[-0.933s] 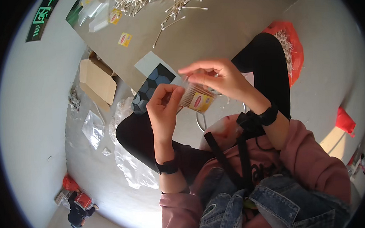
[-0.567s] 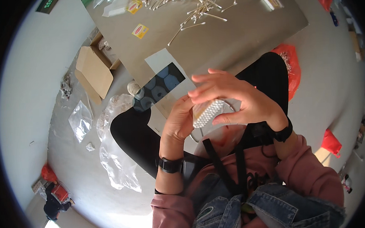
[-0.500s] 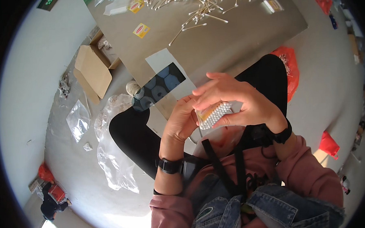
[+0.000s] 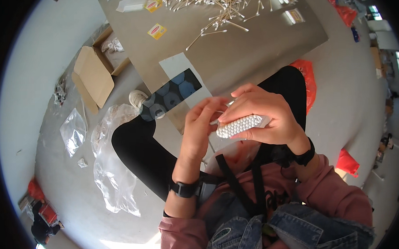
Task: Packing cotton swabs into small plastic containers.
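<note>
A clear plastic pack of cotton swabs (image 4: 239,126) is held in front of my body, its rows of white tips facing me. My right hand (image 4: 270,114) is closed around it, thumb below and fingers over the top. At the pack's left end, my left hand (image 4: 201,124) has its fingers bent against the plastic, pinching its edge; its fingertips are slightly blurred. The far side of the pack is hidden by my fingers.
Ahead, a table (image 4: 258,50) bears a heap of loose cotton swabs (image 4: 212,1), yellow cards (image 4: 156,31) and a few filled packs (image 4: 294,16). An open cardboard box (image 4: 93,78), plastic bags (image 4: 115,172) and a red bag (image 4: 308,82) lie on the floor.
My right hand has closed down over the pack and turned it, so the swab tips lie flatter and wider. The left fingers have shifted up along the pack's left end.
</note>
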Demonstrator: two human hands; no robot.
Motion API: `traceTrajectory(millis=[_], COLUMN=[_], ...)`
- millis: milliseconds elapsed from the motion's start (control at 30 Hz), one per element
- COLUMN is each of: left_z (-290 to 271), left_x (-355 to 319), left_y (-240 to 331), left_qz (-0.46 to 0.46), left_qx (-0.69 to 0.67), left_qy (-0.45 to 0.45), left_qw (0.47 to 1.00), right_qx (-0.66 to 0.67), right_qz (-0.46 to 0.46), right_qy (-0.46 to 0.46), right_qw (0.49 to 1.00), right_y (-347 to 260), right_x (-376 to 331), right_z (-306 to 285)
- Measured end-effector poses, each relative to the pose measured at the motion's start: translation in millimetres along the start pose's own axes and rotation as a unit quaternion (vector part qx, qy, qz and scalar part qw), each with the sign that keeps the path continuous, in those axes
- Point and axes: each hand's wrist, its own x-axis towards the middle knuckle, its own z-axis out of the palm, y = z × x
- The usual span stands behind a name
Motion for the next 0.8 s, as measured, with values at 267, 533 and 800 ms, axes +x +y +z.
traceTrajectory(millis=[267, 533, 800], left_z=[20.9, 20.5, 20.0], left_x=[-38.8, -46.0, -47.0], left_y=[0.9, 6.1, 5.9], left_qz=[0.478, 0.501, 0.513], left_qx=[0.29, 0.31, 0.324], left_qy=[0.064, 0.085, 0.081], left_qw=[0.826, 0.804, 0.79], right_qx=[-0.062, -0.106, -0.129], right_qz=[-0.012, -0.063, -0.068], right_qy=[0.148, 0.151, 0.138], right_qw=[0.987, 0.981, 0.98], right_y=[-13.4, -20.7, -24.5], right_x=[-2.7, 4.2, 5.4], right_z=[11.8, 16.0, 15.2])
